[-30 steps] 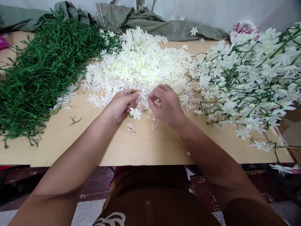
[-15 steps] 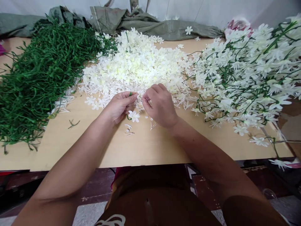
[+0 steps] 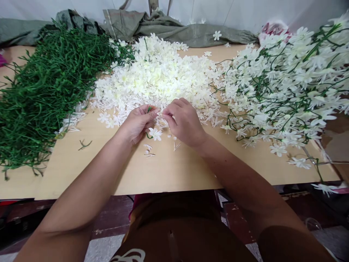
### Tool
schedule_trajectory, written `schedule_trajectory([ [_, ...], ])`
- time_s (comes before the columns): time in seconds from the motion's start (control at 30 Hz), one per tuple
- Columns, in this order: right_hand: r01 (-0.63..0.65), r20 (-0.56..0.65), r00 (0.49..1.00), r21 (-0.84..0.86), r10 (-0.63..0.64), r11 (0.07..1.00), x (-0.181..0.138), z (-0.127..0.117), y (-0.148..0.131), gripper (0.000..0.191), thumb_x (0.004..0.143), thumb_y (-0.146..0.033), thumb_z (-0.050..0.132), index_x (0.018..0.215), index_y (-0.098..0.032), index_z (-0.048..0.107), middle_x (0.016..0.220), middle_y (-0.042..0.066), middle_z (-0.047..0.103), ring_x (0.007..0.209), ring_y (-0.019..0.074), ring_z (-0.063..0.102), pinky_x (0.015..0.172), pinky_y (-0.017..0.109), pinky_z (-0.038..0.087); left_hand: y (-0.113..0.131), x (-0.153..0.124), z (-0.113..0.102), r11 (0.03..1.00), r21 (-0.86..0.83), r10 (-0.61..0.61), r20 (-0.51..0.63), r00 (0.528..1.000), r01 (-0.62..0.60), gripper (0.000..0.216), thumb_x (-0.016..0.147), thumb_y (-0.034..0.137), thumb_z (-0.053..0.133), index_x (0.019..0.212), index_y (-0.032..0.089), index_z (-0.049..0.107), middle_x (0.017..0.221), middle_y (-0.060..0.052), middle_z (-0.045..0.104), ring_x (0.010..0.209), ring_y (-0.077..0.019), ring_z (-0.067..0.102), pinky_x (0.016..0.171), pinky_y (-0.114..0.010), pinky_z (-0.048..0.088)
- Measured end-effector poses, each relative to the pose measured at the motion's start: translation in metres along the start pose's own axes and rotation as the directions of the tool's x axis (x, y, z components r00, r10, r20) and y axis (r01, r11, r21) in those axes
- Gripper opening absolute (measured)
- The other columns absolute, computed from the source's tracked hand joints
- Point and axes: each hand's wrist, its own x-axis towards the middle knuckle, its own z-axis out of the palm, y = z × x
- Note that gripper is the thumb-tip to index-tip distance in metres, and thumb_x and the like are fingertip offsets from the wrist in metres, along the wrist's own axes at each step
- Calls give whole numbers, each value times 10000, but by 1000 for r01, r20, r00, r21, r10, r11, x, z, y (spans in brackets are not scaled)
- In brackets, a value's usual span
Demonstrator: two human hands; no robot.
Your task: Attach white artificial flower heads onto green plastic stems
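Observation:
My left hand is closed on a green artificial flower stem. A white flower shows just under that hand, on a short curved piece of green stem. My right hand is pinched at the left fingertips, on a small white flower piece mostly covered by the fingers. Both hands are at the near edge of a pile of loose white blossoms. White stamen pieces lie along the front of this pile.
Green stems are heaped on the left of the table. Assembled white flower sprays fill the right side. Small white scraps and a loose green stem lie nearer me. Grey-green cloth runs along the back.
My right hand has moved slightly left, so its fingertips now meet those of my left hand at the small white piece. The left hand keeps its hold on the stem.

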Motion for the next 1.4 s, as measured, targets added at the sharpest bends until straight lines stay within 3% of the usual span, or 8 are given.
schedule_trajectory([
  [0.2, -32, -56, 998, -33, 30, 999, 0, 2, 0, 182, 921, -210, 453, 746, -205, 498, 757, 55, 536, 777, 205, 440, 762, 349, 387, 3, -2, 3, 999, -34, 4, 25, 1000, -3, 201, 639, 181, 755, 683, 146, 562, 421, 113, 296, 352, -5, 206, 380, -174, 123],
  [0.43, -59, 11, 998, -53, 60, 997, 2, -3, -4, 158, 880, -177, 466, 725, -204, 485, 748, 66, 551, 770, 213, 463, 763, 360, 391, 5, -5, 7, 1000, 2, 12, -4, 1000, -12, 209, 619, 179, 762, 711, 155, 576, 451, 103, 352, 355, -11, 229, 375, -189, 127],
  [0.6, -130, 8, 992, 59, 129, 990, 1, 3, 0, 179, 885, -189, 501, 708, -205, 481, 737, 42, 564, 765, 186, 489, 767, 336, 403, 2, -2, 4, 1000, -18, 16, 27, 1000, -15, 248, 606, 194, 782, 725, 169, 566, 438, 108, 345, 352, -11, 224, 380, -176, 135],
  [0.7, -170, -27, 984, 183, 178, 968, -2, 9, 0, 151, 906, -297, 521, 795, -195, 512, 798, 36, 573, 770, 162, 506, 746, 309, 422, 1, -2, 5, 999, -39, 28, 32, 999, -27, 253, 615, 210, 782, 706, 167, 550, 426, 109, 343, 348, -9, 227, 381, -168, 144],
  [0.87, -199, 10, 979, 280, 205, 939, -5, 13, -2, 355, 822, -446, 630, 1002, -158, 527, 943, 62, 576, 773, 147, 514, 665, 273, 418, 2, -5, 9, 1000, -23, -1, 7, 1000, 1, 265, 649, 242, 780, 691, 160, 532, 458, 81, 433, 355, -15, 292, 377, -170, 168],
  [1.0, -204, 66, 979, 252, 193, 946, -4, 10, -3, 183, 886, -361, 543, 824, -195, 501, 716, -6, 529, 657, 127, 460, 623, 259, 348, 3, -6, 9, 1000, -18, 18, 24, 1000, -17, 250, 688, 223, 750, 670, 159, 509, 448, 96, 382, 359, 2, 219, 391, -162, 147],
  [1.27, -207, 101, 977, 284, 186, 936, -2, 3, -1, 291, 898, -282, 466, 661, -225, 307, 599, -40, 358, 595, 109, 334, 582, 263, 274, 3, -8, 8, 1000, -6, 28, 23, 999, -27, 217, 703, 181, 716, 659, 160, 505, 485, 97, 331, 387, -2, 214, 402, -165, 148],
  [1.4, -229, 89, 973, 371, 211, 900, -1, -3, -1, 335, 890, -278, 470, 630, -222, 265, 577, -50, 279, 585, 102, 305, 587, 263, 277, 1, -8, 4, 1000, 5, 9, 102, 995, -9, 138, 737, 241, 669, 711, 148, 570, 495, 92, 281, 392, -15, 204, 402, -171, 115],
])
